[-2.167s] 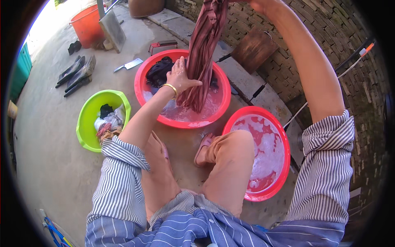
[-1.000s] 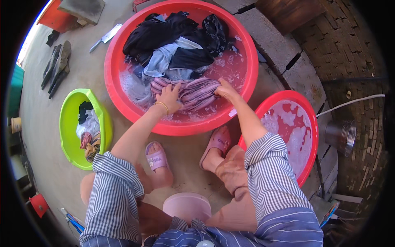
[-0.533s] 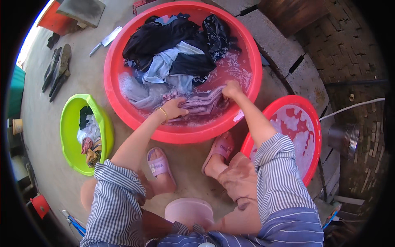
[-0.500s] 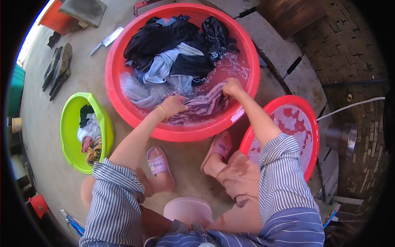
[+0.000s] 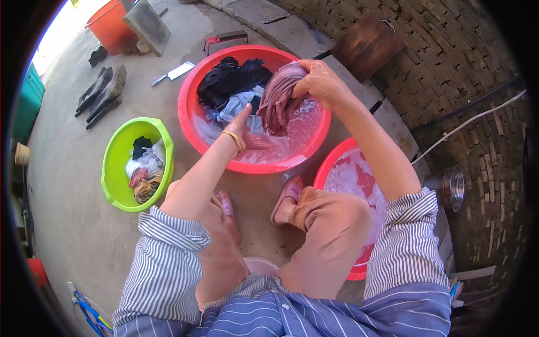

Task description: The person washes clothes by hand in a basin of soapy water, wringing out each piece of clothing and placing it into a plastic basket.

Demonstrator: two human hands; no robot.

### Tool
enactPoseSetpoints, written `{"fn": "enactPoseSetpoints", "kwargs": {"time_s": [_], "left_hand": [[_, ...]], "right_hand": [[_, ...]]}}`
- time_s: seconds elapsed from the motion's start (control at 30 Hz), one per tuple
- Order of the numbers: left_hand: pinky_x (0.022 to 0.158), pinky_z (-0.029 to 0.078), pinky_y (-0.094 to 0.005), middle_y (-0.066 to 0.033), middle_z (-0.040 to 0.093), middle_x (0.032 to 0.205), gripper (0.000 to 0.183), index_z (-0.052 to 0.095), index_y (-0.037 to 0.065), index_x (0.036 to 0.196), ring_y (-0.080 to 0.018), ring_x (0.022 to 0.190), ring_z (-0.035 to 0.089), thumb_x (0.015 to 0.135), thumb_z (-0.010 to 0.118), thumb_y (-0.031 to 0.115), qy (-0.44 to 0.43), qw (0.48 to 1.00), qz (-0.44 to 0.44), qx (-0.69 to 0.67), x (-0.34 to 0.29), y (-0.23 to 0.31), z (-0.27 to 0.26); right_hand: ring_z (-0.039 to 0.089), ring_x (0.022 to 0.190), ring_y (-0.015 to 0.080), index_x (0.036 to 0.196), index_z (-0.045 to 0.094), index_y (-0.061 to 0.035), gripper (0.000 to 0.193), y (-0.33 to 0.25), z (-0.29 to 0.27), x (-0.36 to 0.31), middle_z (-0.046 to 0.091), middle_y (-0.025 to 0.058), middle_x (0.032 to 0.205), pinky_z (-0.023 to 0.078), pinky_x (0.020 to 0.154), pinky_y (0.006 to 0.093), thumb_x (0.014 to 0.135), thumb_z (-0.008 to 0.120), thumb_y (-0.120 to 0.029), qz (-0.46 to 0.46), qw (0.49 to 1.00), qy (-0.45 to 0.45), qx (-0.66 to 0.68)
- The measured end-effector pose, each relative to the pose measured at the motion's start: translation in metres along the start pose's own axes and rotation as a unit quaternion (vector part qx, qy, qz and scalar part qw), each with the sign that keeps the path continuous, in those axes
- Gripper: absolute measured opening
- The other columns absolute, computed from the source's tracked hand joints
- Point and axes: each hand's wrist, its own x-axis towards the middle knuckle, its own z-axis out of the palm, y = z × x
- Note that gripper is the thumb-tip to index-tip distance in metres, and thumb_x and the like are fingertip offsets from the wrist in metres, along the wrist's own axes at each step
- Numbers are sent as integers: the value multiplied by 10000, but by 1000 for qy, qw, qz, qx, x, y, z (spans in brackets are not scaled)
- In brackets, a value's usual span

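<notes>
At the left, a green basin (image 5: 115, 177) stands on the floor (image 5: 62, 224) with a small heap of clothes (image 5: 147, 160) in it. Farther off and a little right lies a cleaver (image 5: 181, 70), its blade near the big red basin (image 5: 186, 115), which holds soapy water, dark clothes (image 5: 224, 84) and a pale blue cloth (image 5: 236, 106). The left hand (image 5: 242, 127) is spread wide over that basin's near part, thumb out to the right (whether its fingertips touch the blue cloth, I cannot tell). Right of it, the reddish striped cloth (image 5: 278, 101) hangs bunched over the basin's right half, gripped at its upper right by the right hand (image 5: 320, 84). Nearer and farther right sits a second red basin (image 5: 321, 178) of suds, then a metal pot (image 5: 449, 188).
</notes>
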Motion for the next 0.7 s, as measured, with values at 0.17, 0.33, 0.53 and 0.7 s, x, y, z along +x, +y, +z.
{"fn": "enactPoseSetpoints", "kwargs": {"time_s": [0.17,0.33,0.53,0.7], "left_hand": [[992,338,-592,-142,403,1378,724,387,146,1350,-404,1217,430,858,377,677,-351,934,66,-26,11,10,-10],[986,426,-465,-121,581,1221,431,557,48,1196,-290,1123,555,953,424,379,-383,786,440,207,38,51,-43],[945,448,-525,-88,627,1144,287,602,107,1106,-275,1064,593,967,361,181,-228,905,135,-332,1,62,-16],[986,429,-472,-109,630,1129,280,618,87,1081,-273,1065,589,937,384,140,-217,942,196,-162,-53,34,29]], "right_hand": [[559,701,127,915,600,37,418,-37,39,-55,601,46,799,467,660,258,502,584,99,-77,988,-93,95],[577,823,130,952,578,5,400,-58,82,-76,604,53,854,469,796,283,564,645,73,-70,972,-176,137],[610,993,225,1064,595,-16,278,35,8,-13,649,104,1056,432,955,406,807,642,-112,-58,866,58,494],[550,1107,286,1182,564,-79,425,92,44,19,577,88,1230,371,997,518,904,480,-389,127,842,149,503]]}}
